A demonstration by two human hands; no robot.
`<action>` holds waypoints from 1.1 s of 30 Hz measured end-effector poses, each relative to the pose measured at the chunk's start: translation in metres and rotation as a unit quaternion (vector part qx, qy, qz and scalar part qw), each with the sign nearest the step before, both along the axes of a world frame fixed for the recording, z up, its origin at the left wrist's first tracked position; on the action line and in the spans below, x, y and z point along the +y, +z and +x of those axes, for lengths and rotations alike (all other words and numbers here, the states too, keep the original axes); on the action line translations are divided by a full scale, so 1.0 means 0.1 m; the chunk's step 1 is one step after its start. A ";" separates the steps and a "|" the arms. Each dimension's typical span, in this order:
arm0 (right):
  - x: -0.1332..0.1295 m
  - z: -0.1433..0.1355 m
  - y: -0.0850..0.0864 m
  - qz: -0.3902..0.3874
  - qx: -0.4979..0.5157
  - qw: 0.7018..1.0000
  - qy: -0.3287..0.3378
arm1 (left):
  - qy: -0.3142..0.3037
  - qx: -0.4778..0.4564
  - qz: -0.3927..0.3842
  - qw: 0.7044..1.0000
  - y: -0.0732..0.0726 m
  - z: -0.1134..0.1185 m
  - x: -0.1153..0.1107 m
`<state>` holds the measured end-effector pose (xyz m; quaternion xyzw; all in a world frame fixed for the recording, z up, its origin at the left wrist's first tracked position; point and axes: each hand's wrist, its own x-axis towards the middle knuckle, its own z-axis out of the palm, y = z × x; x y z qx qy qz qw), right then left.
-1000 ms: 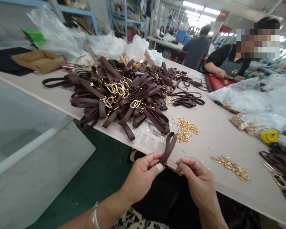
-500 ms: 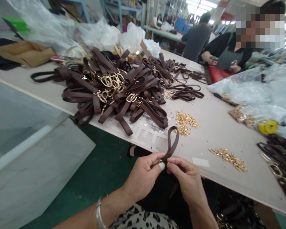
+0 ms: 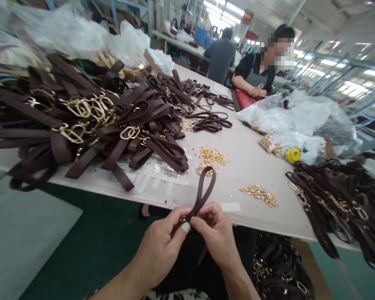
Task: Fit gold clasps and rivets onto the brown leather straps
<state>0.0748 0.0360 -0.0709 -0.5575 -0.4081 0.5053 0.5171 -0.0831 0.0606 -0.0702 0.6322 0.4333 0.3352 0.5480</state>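
A dark brown leather strap (image 3: 205, 189) stands up in a loop between my two hands, just off the table's front edge. My left hand (image 3: 162, 246) pinches its lower part between thumb and fingers; a white cover wraps the thumb tip. My right hand (image 3: 217, 233) is closed at the base of the loop, thumb against forefinger, touching the strap. Any small part between the right fingertips is hidden. Beyond the loop lies a pile of small gold studs (image 3: 211, 158), and a second stud pile (image 3: 261, 196) sits farther right.
A big heap of brown straps with gold rings (image 3: 137, 112) covers the table's left side. More straps (image 3: 337, 204) lie at the right, above a filled box (image 3: 281, 266) below. Plastic bags (image 3: 300, 116) and a yellow tape measure (image 3: 293, 154) stand beyond. A co-worker (image 3: 253, 75) sits across.
The view has swung to the right, showing more of the right-hand strap pile. My hands keep the same hold on the looped strap. The co-worker's hands have come together.
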 end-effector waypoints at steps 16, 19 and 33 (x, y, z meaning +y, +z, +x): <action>0.37 1.75 -0.10 0.126 -0.729 0.672 0.044 | -0.011 -0.138 -0.259 0.956 0.02 0.14 0.04; 0.42 1.76 -0.06 0.130 -0.744 0.652 0.068 | 0.004 -0.075 -0.188 0.979 0.02 0.11 0.04; 0.22 1.15 -0.13 0.120 -0.477 0.864 -0.107 | 0.090 -0.127 -0.222 0.962 -0.02 0.22 0.09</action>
